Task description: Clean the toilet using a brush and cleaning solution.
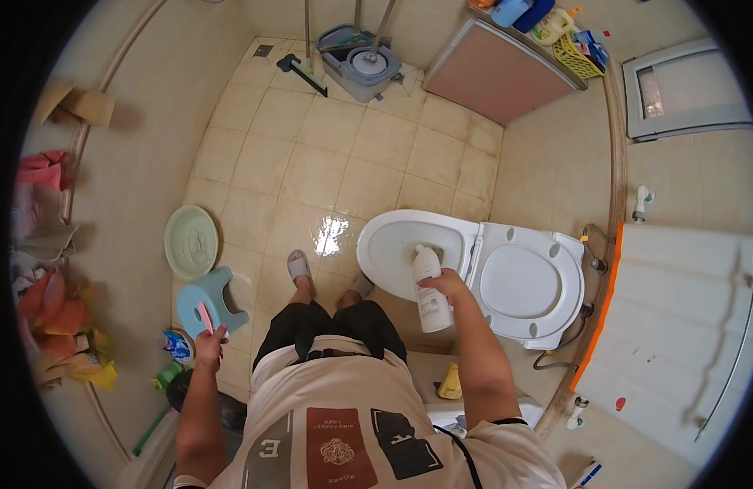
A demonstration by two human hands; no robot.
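Note:
My right hand point(447, 285) grips a white plastic bottle point(433, 305) with printed writing on its side. The bottle is held over the near edge of the toilet bowl point(385, 244), its narrow neck pointing towards the bowl's inside. Both the seat point(572, 287) and the lid are raised back against the tank side. On the other side, my left hand point(211, 347) is closed around a slim pink tool point(206, 318), whose far end I cannot make out. That tool is above a light blue plastic stool point(190, 299).
A pale green basin point(192, 242) stands by the left wall beyond the stool. A floor squeegee point(303, 76) and a grey mop bucket point(355, 73) are at the far wall. Wet, shiny floor tiles point(327, 235) lie ahead of my feet. Bottles and a yellow basket point(575, 58) top a pink-panelled ledge.

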